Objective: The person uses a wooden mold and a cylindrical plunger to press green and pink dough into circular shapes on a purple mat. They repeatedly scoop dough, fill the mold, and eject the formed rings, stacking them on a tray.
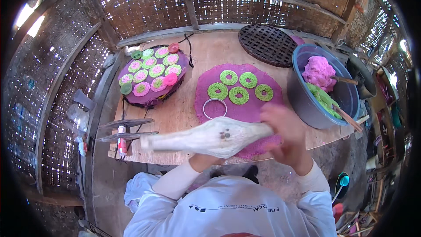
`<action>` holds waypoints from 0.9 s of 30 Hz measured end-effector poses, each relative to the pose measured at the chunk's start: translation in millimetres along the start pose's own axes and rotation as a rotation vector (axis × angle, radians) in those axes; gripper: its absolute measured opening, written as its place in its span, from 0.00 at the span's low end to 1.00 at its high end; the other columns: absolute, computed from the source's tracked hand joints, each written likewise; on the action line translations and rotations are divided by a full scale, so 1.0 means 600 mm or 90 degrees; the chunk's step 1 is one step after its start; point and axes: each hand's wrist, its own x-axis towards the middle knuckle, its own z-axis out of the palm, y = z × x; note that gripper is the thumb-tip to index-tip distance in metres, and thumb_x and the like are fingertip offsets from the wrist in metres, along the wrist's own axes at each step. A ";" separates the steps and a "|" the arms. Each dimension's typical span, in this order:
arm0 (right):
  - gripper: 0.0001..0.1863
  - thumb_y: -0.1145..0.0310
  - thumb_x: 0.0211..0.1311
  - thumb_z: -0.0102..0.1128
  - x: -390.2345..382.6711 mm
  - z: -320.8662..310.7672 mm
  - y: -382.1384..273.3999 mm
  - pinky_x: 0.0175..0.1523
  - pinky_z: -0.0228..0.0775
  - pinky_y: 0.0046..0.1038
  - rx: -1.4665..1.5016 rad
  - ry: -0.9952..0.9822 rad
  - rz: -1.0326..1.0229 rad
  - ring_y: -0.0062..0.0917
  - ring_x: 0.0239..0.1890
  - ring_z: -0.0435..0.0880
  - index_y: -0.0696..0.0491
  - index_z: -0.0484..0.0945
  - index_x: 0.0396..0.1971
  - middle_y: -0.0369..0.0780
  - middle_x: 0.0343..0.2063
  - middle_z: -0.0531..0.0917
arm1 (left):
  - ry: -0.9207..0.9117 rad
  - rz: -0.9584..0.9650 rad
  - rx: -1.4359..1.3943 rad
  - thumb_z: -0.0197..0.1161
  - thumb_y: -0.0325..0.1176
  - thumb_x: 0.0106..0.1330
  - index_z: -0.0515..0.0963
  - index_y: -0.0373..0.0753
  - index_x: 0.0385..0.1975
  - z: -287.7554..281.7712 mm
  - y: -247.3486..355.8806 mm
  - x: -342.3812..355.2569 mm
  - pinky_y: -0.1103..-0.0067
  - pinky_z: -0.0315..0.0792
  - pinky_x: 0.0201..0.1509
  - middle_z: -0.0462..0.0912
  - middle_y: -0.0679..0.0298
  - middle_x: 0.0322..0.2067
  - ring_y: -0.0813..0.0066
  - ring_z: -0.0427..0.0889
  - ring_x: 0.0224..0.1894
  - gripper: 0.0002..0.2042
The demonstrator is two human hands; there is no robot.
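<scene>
A pale wooden press [226, 136], long-handled, with a wide diamond-shaped middle and a cluster of small dark holes, lies level above the table's front edge. My left hand [205, 161] is beneath its middle and holds it, fingers mostly hidden. Around the press's right end is my right hand [289, 136], thumb and fingers apart but smeared by motion; its hold is unclear. Just beyond, a round purple mat [254, 72] bears several green rings of squeezed dough [238, 96]. A thin white hoop [215, 99] lies at that mat's left side, partly behind the press.
Left on the wooden table [175, 105], a round tray [151, 101] holds pink-and-green dough rounds and small coloured lids. A blue-grey bucket [302, 105] at right contains pink dough [318, 72], green dough [324, 101] and wooden sticks. Behind lies a dark woven tray [265, 44]; dark wooden pieces [127, 137] jut past the left edge.
</scene>
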 end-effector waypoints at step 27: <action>0.13 0.76 0.51 0.51 0.087 -0.308 0.099 0.20 0.61 0.23 0.568 0.195 0.024 0.20 0.14 0.66 0.51 0.60 0.35 0.35 0.17 0.67 | -0.298 -0.091 0.660 0.71 0.33 0.46 0.76 0.36 0.38 0.187 0.258 0.185 0.77 0.72 0.43 0.78 0.60 0.40 0.72 0.78 0.38 0.19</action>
